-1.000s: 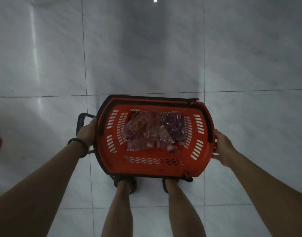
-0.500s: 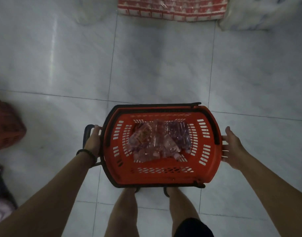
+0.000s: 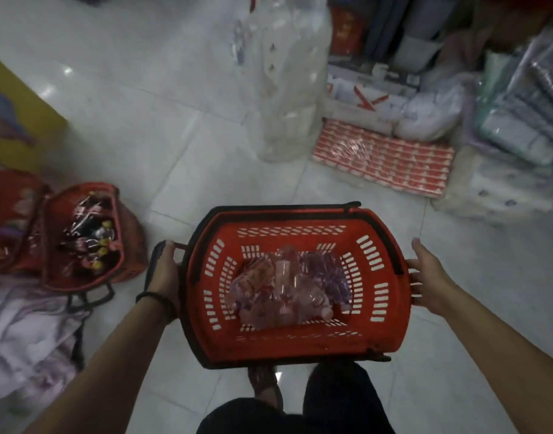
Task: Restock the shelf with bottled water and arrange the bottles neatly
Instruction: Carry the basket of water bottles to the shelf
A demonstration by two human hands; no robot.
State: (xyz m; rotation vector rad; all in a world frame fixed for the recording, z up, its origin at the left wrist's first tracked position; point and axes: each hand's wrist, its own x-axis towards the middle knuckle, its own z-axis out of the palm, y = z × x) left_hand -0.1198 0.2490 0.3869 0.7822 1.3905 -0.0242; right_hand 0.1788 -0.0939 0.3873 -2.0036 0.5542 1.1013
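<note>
A person carries a red shopping basket [image 3: 287, 338] at waist height over a pale tiled floor [image 3: 175, 136]. A second ago only bare tiles lay under the basket, and half a second ago a strip of wrapped stock showed at the far edge of the view. Now a whole cluster of goods has come into sight, so the person seems to have walked up to a stocking area. No shelf can be made out clearly, so the restocking itself is judged not yet begun. The bottled water [image 3: 284, 286], a clear shrink-wrapped bundle lying on its side, is on the basket's bottom, nearer the carrier's edge. The left grip [image 3: 165, 270], with a dark band [image 3: 156, 297] on its wrist, is clenched round the black handle [image 3: 153, 255] at the basket's left end, arm reaching forward and down. The right grip [image 3: 425, 277] is released: its fingers are straight and spread, and press flat against the basket's right end to steady it. On the floor to the left stands a second red basket [image 3: 132, 245] holding dark bottles with yellow caps [image 3: 90, 239]. Ahead to the right lie a red-and-white wrapped pack [image 3: 381, 158] and a tall clear-wrapped bundle [image 3: 287, 89], with more bagged goods beyond, too blurred to identify.
</note>
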